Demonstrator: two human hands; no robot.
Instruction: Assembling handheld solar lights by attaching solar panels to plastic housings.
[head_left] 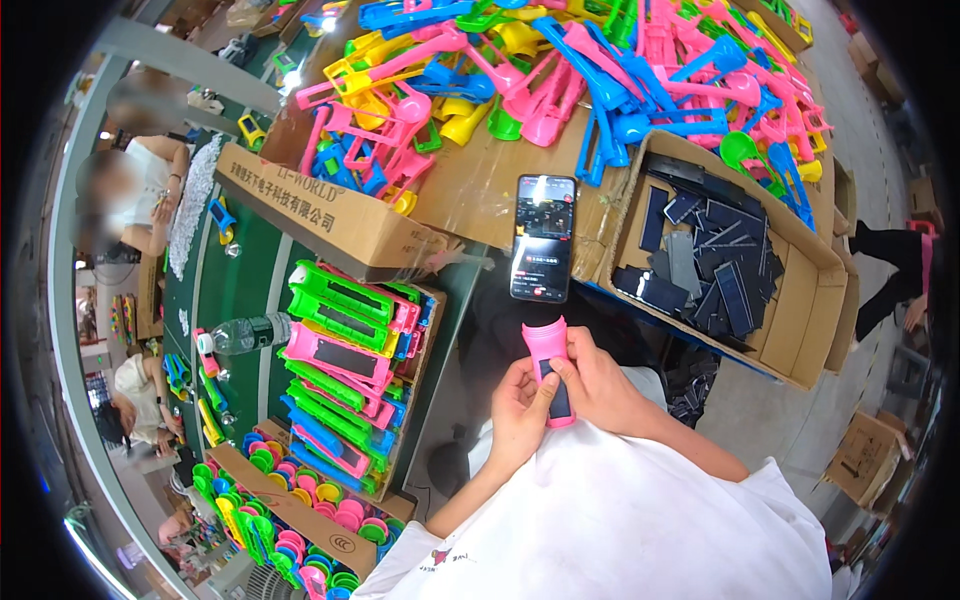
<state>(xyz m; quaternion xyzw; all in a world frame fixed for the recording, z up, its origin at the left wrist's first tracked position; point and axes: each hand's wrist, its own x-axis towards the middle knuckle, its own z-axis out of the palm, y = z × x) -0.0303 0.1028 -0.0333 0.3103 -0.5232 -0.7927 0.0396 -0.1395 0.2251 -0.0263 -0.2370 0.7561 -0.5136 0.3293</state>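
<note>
1. Pink casing [544, 340], head view: both hands hold it in front of the white shirt [640, 510], just below the lit phone [543, 240] in the picture.
2. Edges: the cardboard-covered worktop [478, 190] ends near the phone, with a heap of coloured casings [600, 80] farther back. To the right, the near wall of an open carton [795, 345] of dark panels [735, 300] stands well apart from the right hand [605, 385].
3. Room: a narrow dark gap parts casing and phone; wider gaps lie rightward to that carton and leftward to the stacked casings [340, 350].
4. Direction: the flared end points away from the person, toward the phone; the narrow end is by the shirt. The long axis runs almost straight up the picture, its top leaning slightly left. The dark inset panel [559, 400] faces up.
5. Hands: the left hand [518, 408] pinches the casing's left side between thumb and curled fingers; the right grips the other side, its thumb against the front face.
</note>
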